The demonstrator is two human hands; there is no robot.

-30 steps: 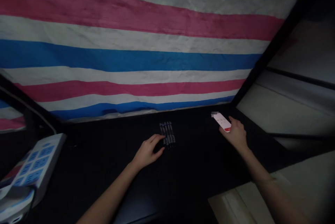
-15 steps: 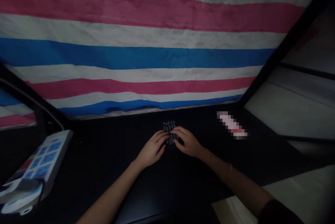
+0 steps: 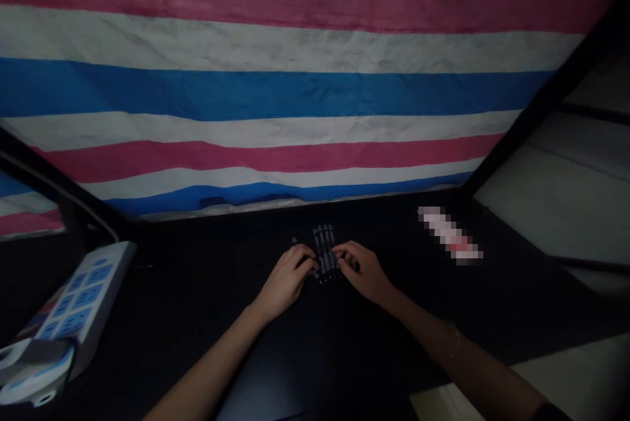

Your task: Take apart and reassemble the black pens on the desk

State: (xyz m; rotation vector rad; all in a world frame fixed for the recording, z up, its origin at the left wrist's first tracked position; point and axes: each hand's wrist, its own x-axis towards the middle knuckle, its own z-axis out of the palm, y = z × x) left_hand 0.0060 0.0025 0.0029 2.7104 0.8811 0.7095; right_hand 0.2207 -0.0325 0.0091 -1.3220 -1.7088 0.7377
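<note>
Several black pens (image 3: 325,247) lie side by side in a short row on the dark tabletop (image 3: 344,342). My left hand (image 3: 288,277) sits at the row's left side with its fingers curled. A dark pen tip (image 3: 294,240) sticks up just beyond its fingertips, apart from the row. At the row's right side, my right hand (image 3: 365,271) has bent fingers pinched against the outermost pens. The near ends of the pens are hidden between my fingertips.
A white and red flat object (image 3: 450,237) lies on the table to the right. A white and blue power strip (image 3: 73,296) sits at the left edge. A striped red, white and blue sheet (image 3: 295,80) hangs behind. A pale surface (image 3: 566,381) shows at bottom right.
My right hand put the white and red object down on the right and came over to the pens. Both hands have closed in on the row, and one pen now stands off to the left.
</note>
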